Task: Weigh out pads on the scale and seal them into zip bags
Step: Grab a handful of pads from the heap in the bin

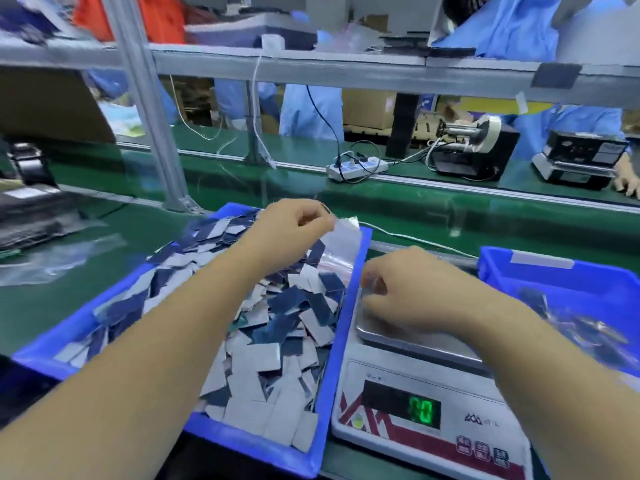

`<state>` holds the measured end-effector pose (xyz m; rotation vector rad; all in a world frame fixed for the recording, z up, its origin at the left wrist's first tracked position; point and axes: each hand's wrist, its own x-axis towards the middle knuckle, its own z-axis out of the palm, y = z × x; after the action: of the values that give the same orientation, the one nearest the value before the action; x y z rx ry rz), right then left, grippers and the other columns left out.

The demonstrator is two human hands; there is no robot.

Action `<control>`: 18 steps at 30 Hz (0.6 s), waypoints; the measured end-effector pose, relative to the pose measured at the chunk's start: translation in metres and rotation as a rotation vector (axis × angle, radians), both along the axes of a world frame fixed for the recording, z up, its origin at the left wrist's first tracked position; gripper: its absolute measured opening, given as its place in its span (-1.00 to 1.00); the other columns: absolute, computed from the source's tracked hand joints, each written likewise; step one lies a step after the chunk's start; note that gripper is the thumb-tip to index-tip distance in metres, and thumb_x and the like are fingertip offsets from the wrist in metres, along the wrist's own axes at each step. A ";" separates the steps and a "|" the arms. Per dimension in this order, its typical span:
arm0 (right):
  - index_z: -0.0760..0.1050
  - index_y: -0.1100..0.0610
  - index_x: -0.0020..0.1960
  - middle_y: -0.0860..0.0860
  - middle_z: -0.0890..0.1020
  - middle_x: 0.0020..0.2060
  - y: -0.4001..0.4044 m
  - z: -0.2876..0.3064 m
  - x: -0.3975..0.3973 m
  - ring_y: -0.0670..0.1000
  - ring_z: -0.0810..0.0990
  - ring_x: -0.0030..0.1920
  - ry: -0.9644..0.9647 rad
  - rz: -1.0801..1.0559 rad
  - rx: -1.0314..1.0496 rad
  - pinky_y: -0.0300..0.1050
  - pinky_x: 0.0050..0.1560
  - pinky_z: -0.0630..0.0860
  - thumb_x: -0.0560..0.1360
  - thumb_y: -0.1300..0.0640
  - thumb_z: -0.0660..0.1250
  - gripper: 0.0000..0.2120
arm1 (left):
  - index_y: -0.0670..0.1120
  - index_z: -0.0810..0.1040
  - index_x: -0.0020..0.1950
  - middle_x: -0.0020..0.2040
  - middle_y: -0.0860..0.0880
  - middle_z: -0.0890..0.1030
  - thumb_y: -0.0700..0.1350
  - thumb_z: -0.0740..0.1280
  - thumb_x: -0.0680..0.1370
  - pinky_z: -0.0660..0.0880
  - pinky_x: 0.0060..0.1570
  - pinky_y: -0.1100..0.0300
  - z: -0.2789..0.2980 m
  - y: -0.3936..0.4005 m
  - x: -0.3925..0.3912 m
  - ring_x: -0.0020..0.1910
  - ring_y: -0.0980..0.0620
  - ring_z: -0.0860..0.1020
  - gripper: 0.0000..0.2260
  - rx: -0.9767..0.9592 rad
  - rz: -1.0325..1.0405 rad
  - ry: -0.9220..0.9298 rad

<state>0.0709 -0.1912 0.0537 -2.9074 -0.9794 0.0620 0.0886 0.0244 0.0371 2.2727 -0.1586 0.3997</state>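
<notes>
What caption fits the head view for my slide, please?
Left hand and right hand hold a clear zip bag between the pad bin and scale.

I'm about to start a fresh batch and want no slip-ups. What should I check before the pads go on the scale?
1. Scale display lit, green digits look like zero: ok.
2. Steel pan free of pads: cannot tell, right hand covers part.
3. Zip bag in hand: ok, left hand pinches its top edge.
4. Bag mouth open: cannot tell, blurred.
5. Pads in reach: ok, left blue bin is full.
6. Right hand free: cannot tell, fingers curled over the pan.
</notes>
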 end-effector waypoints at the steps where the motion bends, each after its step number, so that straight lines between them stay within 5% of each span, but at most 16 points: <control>1: 0.55 0.01 -0.04 -0.04 0.64 -0.14 0.012 -0.004 -0.001 0.05 0.55 -0.09 0.000 0.028 -0.010 -0.04 -0.10 0.55 0.50 0.00 0.26 -0.87 | 0.05 0.60 -0.23 -0.45 0.11 0.45 0.08 0.33 0.56 0.26 -0.46 0.37 -0.010 0.009 -0.001 -0.47 0.18 0.33 -0.79 0.046 0.038 -0.006; 7: 0.56 0.07 -0.06 -0.01 0.65 -0.16 0.066 -0.017 -0.003 0.06 0.56 -0.10 0.066 0.106 0.001 0.01 -0.08 0.57 0.48 0.12 0.27 -0.90 | -0.06 0.55 -0.27 -0.48 0.06 0.30 -0.05 0.34 0.57 0.23 -0.41 0.20 -0.040 0.033 -0.002 -0.45 0.11 0.25 -0.78 -0.122 0.166 -0.057; 10: 0.55 0.00 -0.05 -0.10 0.63 -0.15 0.092 -0.024 -0.012 -0.03 0.55 -0.09 0.213 0.159 0.062 -0.08 -0.08 0.55 0.49 -0.03 0.33 -0.88 | -0.09 0.57 -0.25 -0.51 0.10 0.29 -0.07 0.35 0.56 0.20 -0.44 0.27 -0.037 0.032 -0.003 -0.45 0.12 0.25 -0.79 -0.156 0.131 -0.089; 14: 0.56 0.06 -0.13 -0.04 0.64 -0.30 0.115 -0.033 -0.024 -0.02 0.60 -0.17 0.322 0.092 0.041 0.00 -0.11 0.59 0.43 -0.36 0.32 -0.54 | -0.05 0.59 -0.26 -0.51 0.11 0.31 -0.10 0.35 0.54 0.22 -0.43 0.31 -0.037 0.041 -0.002 -0.44 0.14 0.27 -0.82 -0.212 0.119 -0.127; 18: 0.57 0.18 -0.03 0.09 0.67 -0.22 0.124 -0.040 -0.034 0.06 0.64 -0.19 0.331 0.004 0.070 0.02 -0.21 0.56 0.34 -0.44 0.34 -0.34 | -0.06 0.61 -0.26 -0.47 0.09 0.34 -0.10 0.33 0.53 0.28 -0.39 0.29 -0.031 0.046 -0.004 -0.43 0.13 0.29 -0.82 -0.289 0.092 -0.186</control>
<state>0.0371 -0.0673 0.0134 -2.7100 -0.9077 0.4821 0.0844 0.0704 0.0064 1.9624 -0.0846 0.6401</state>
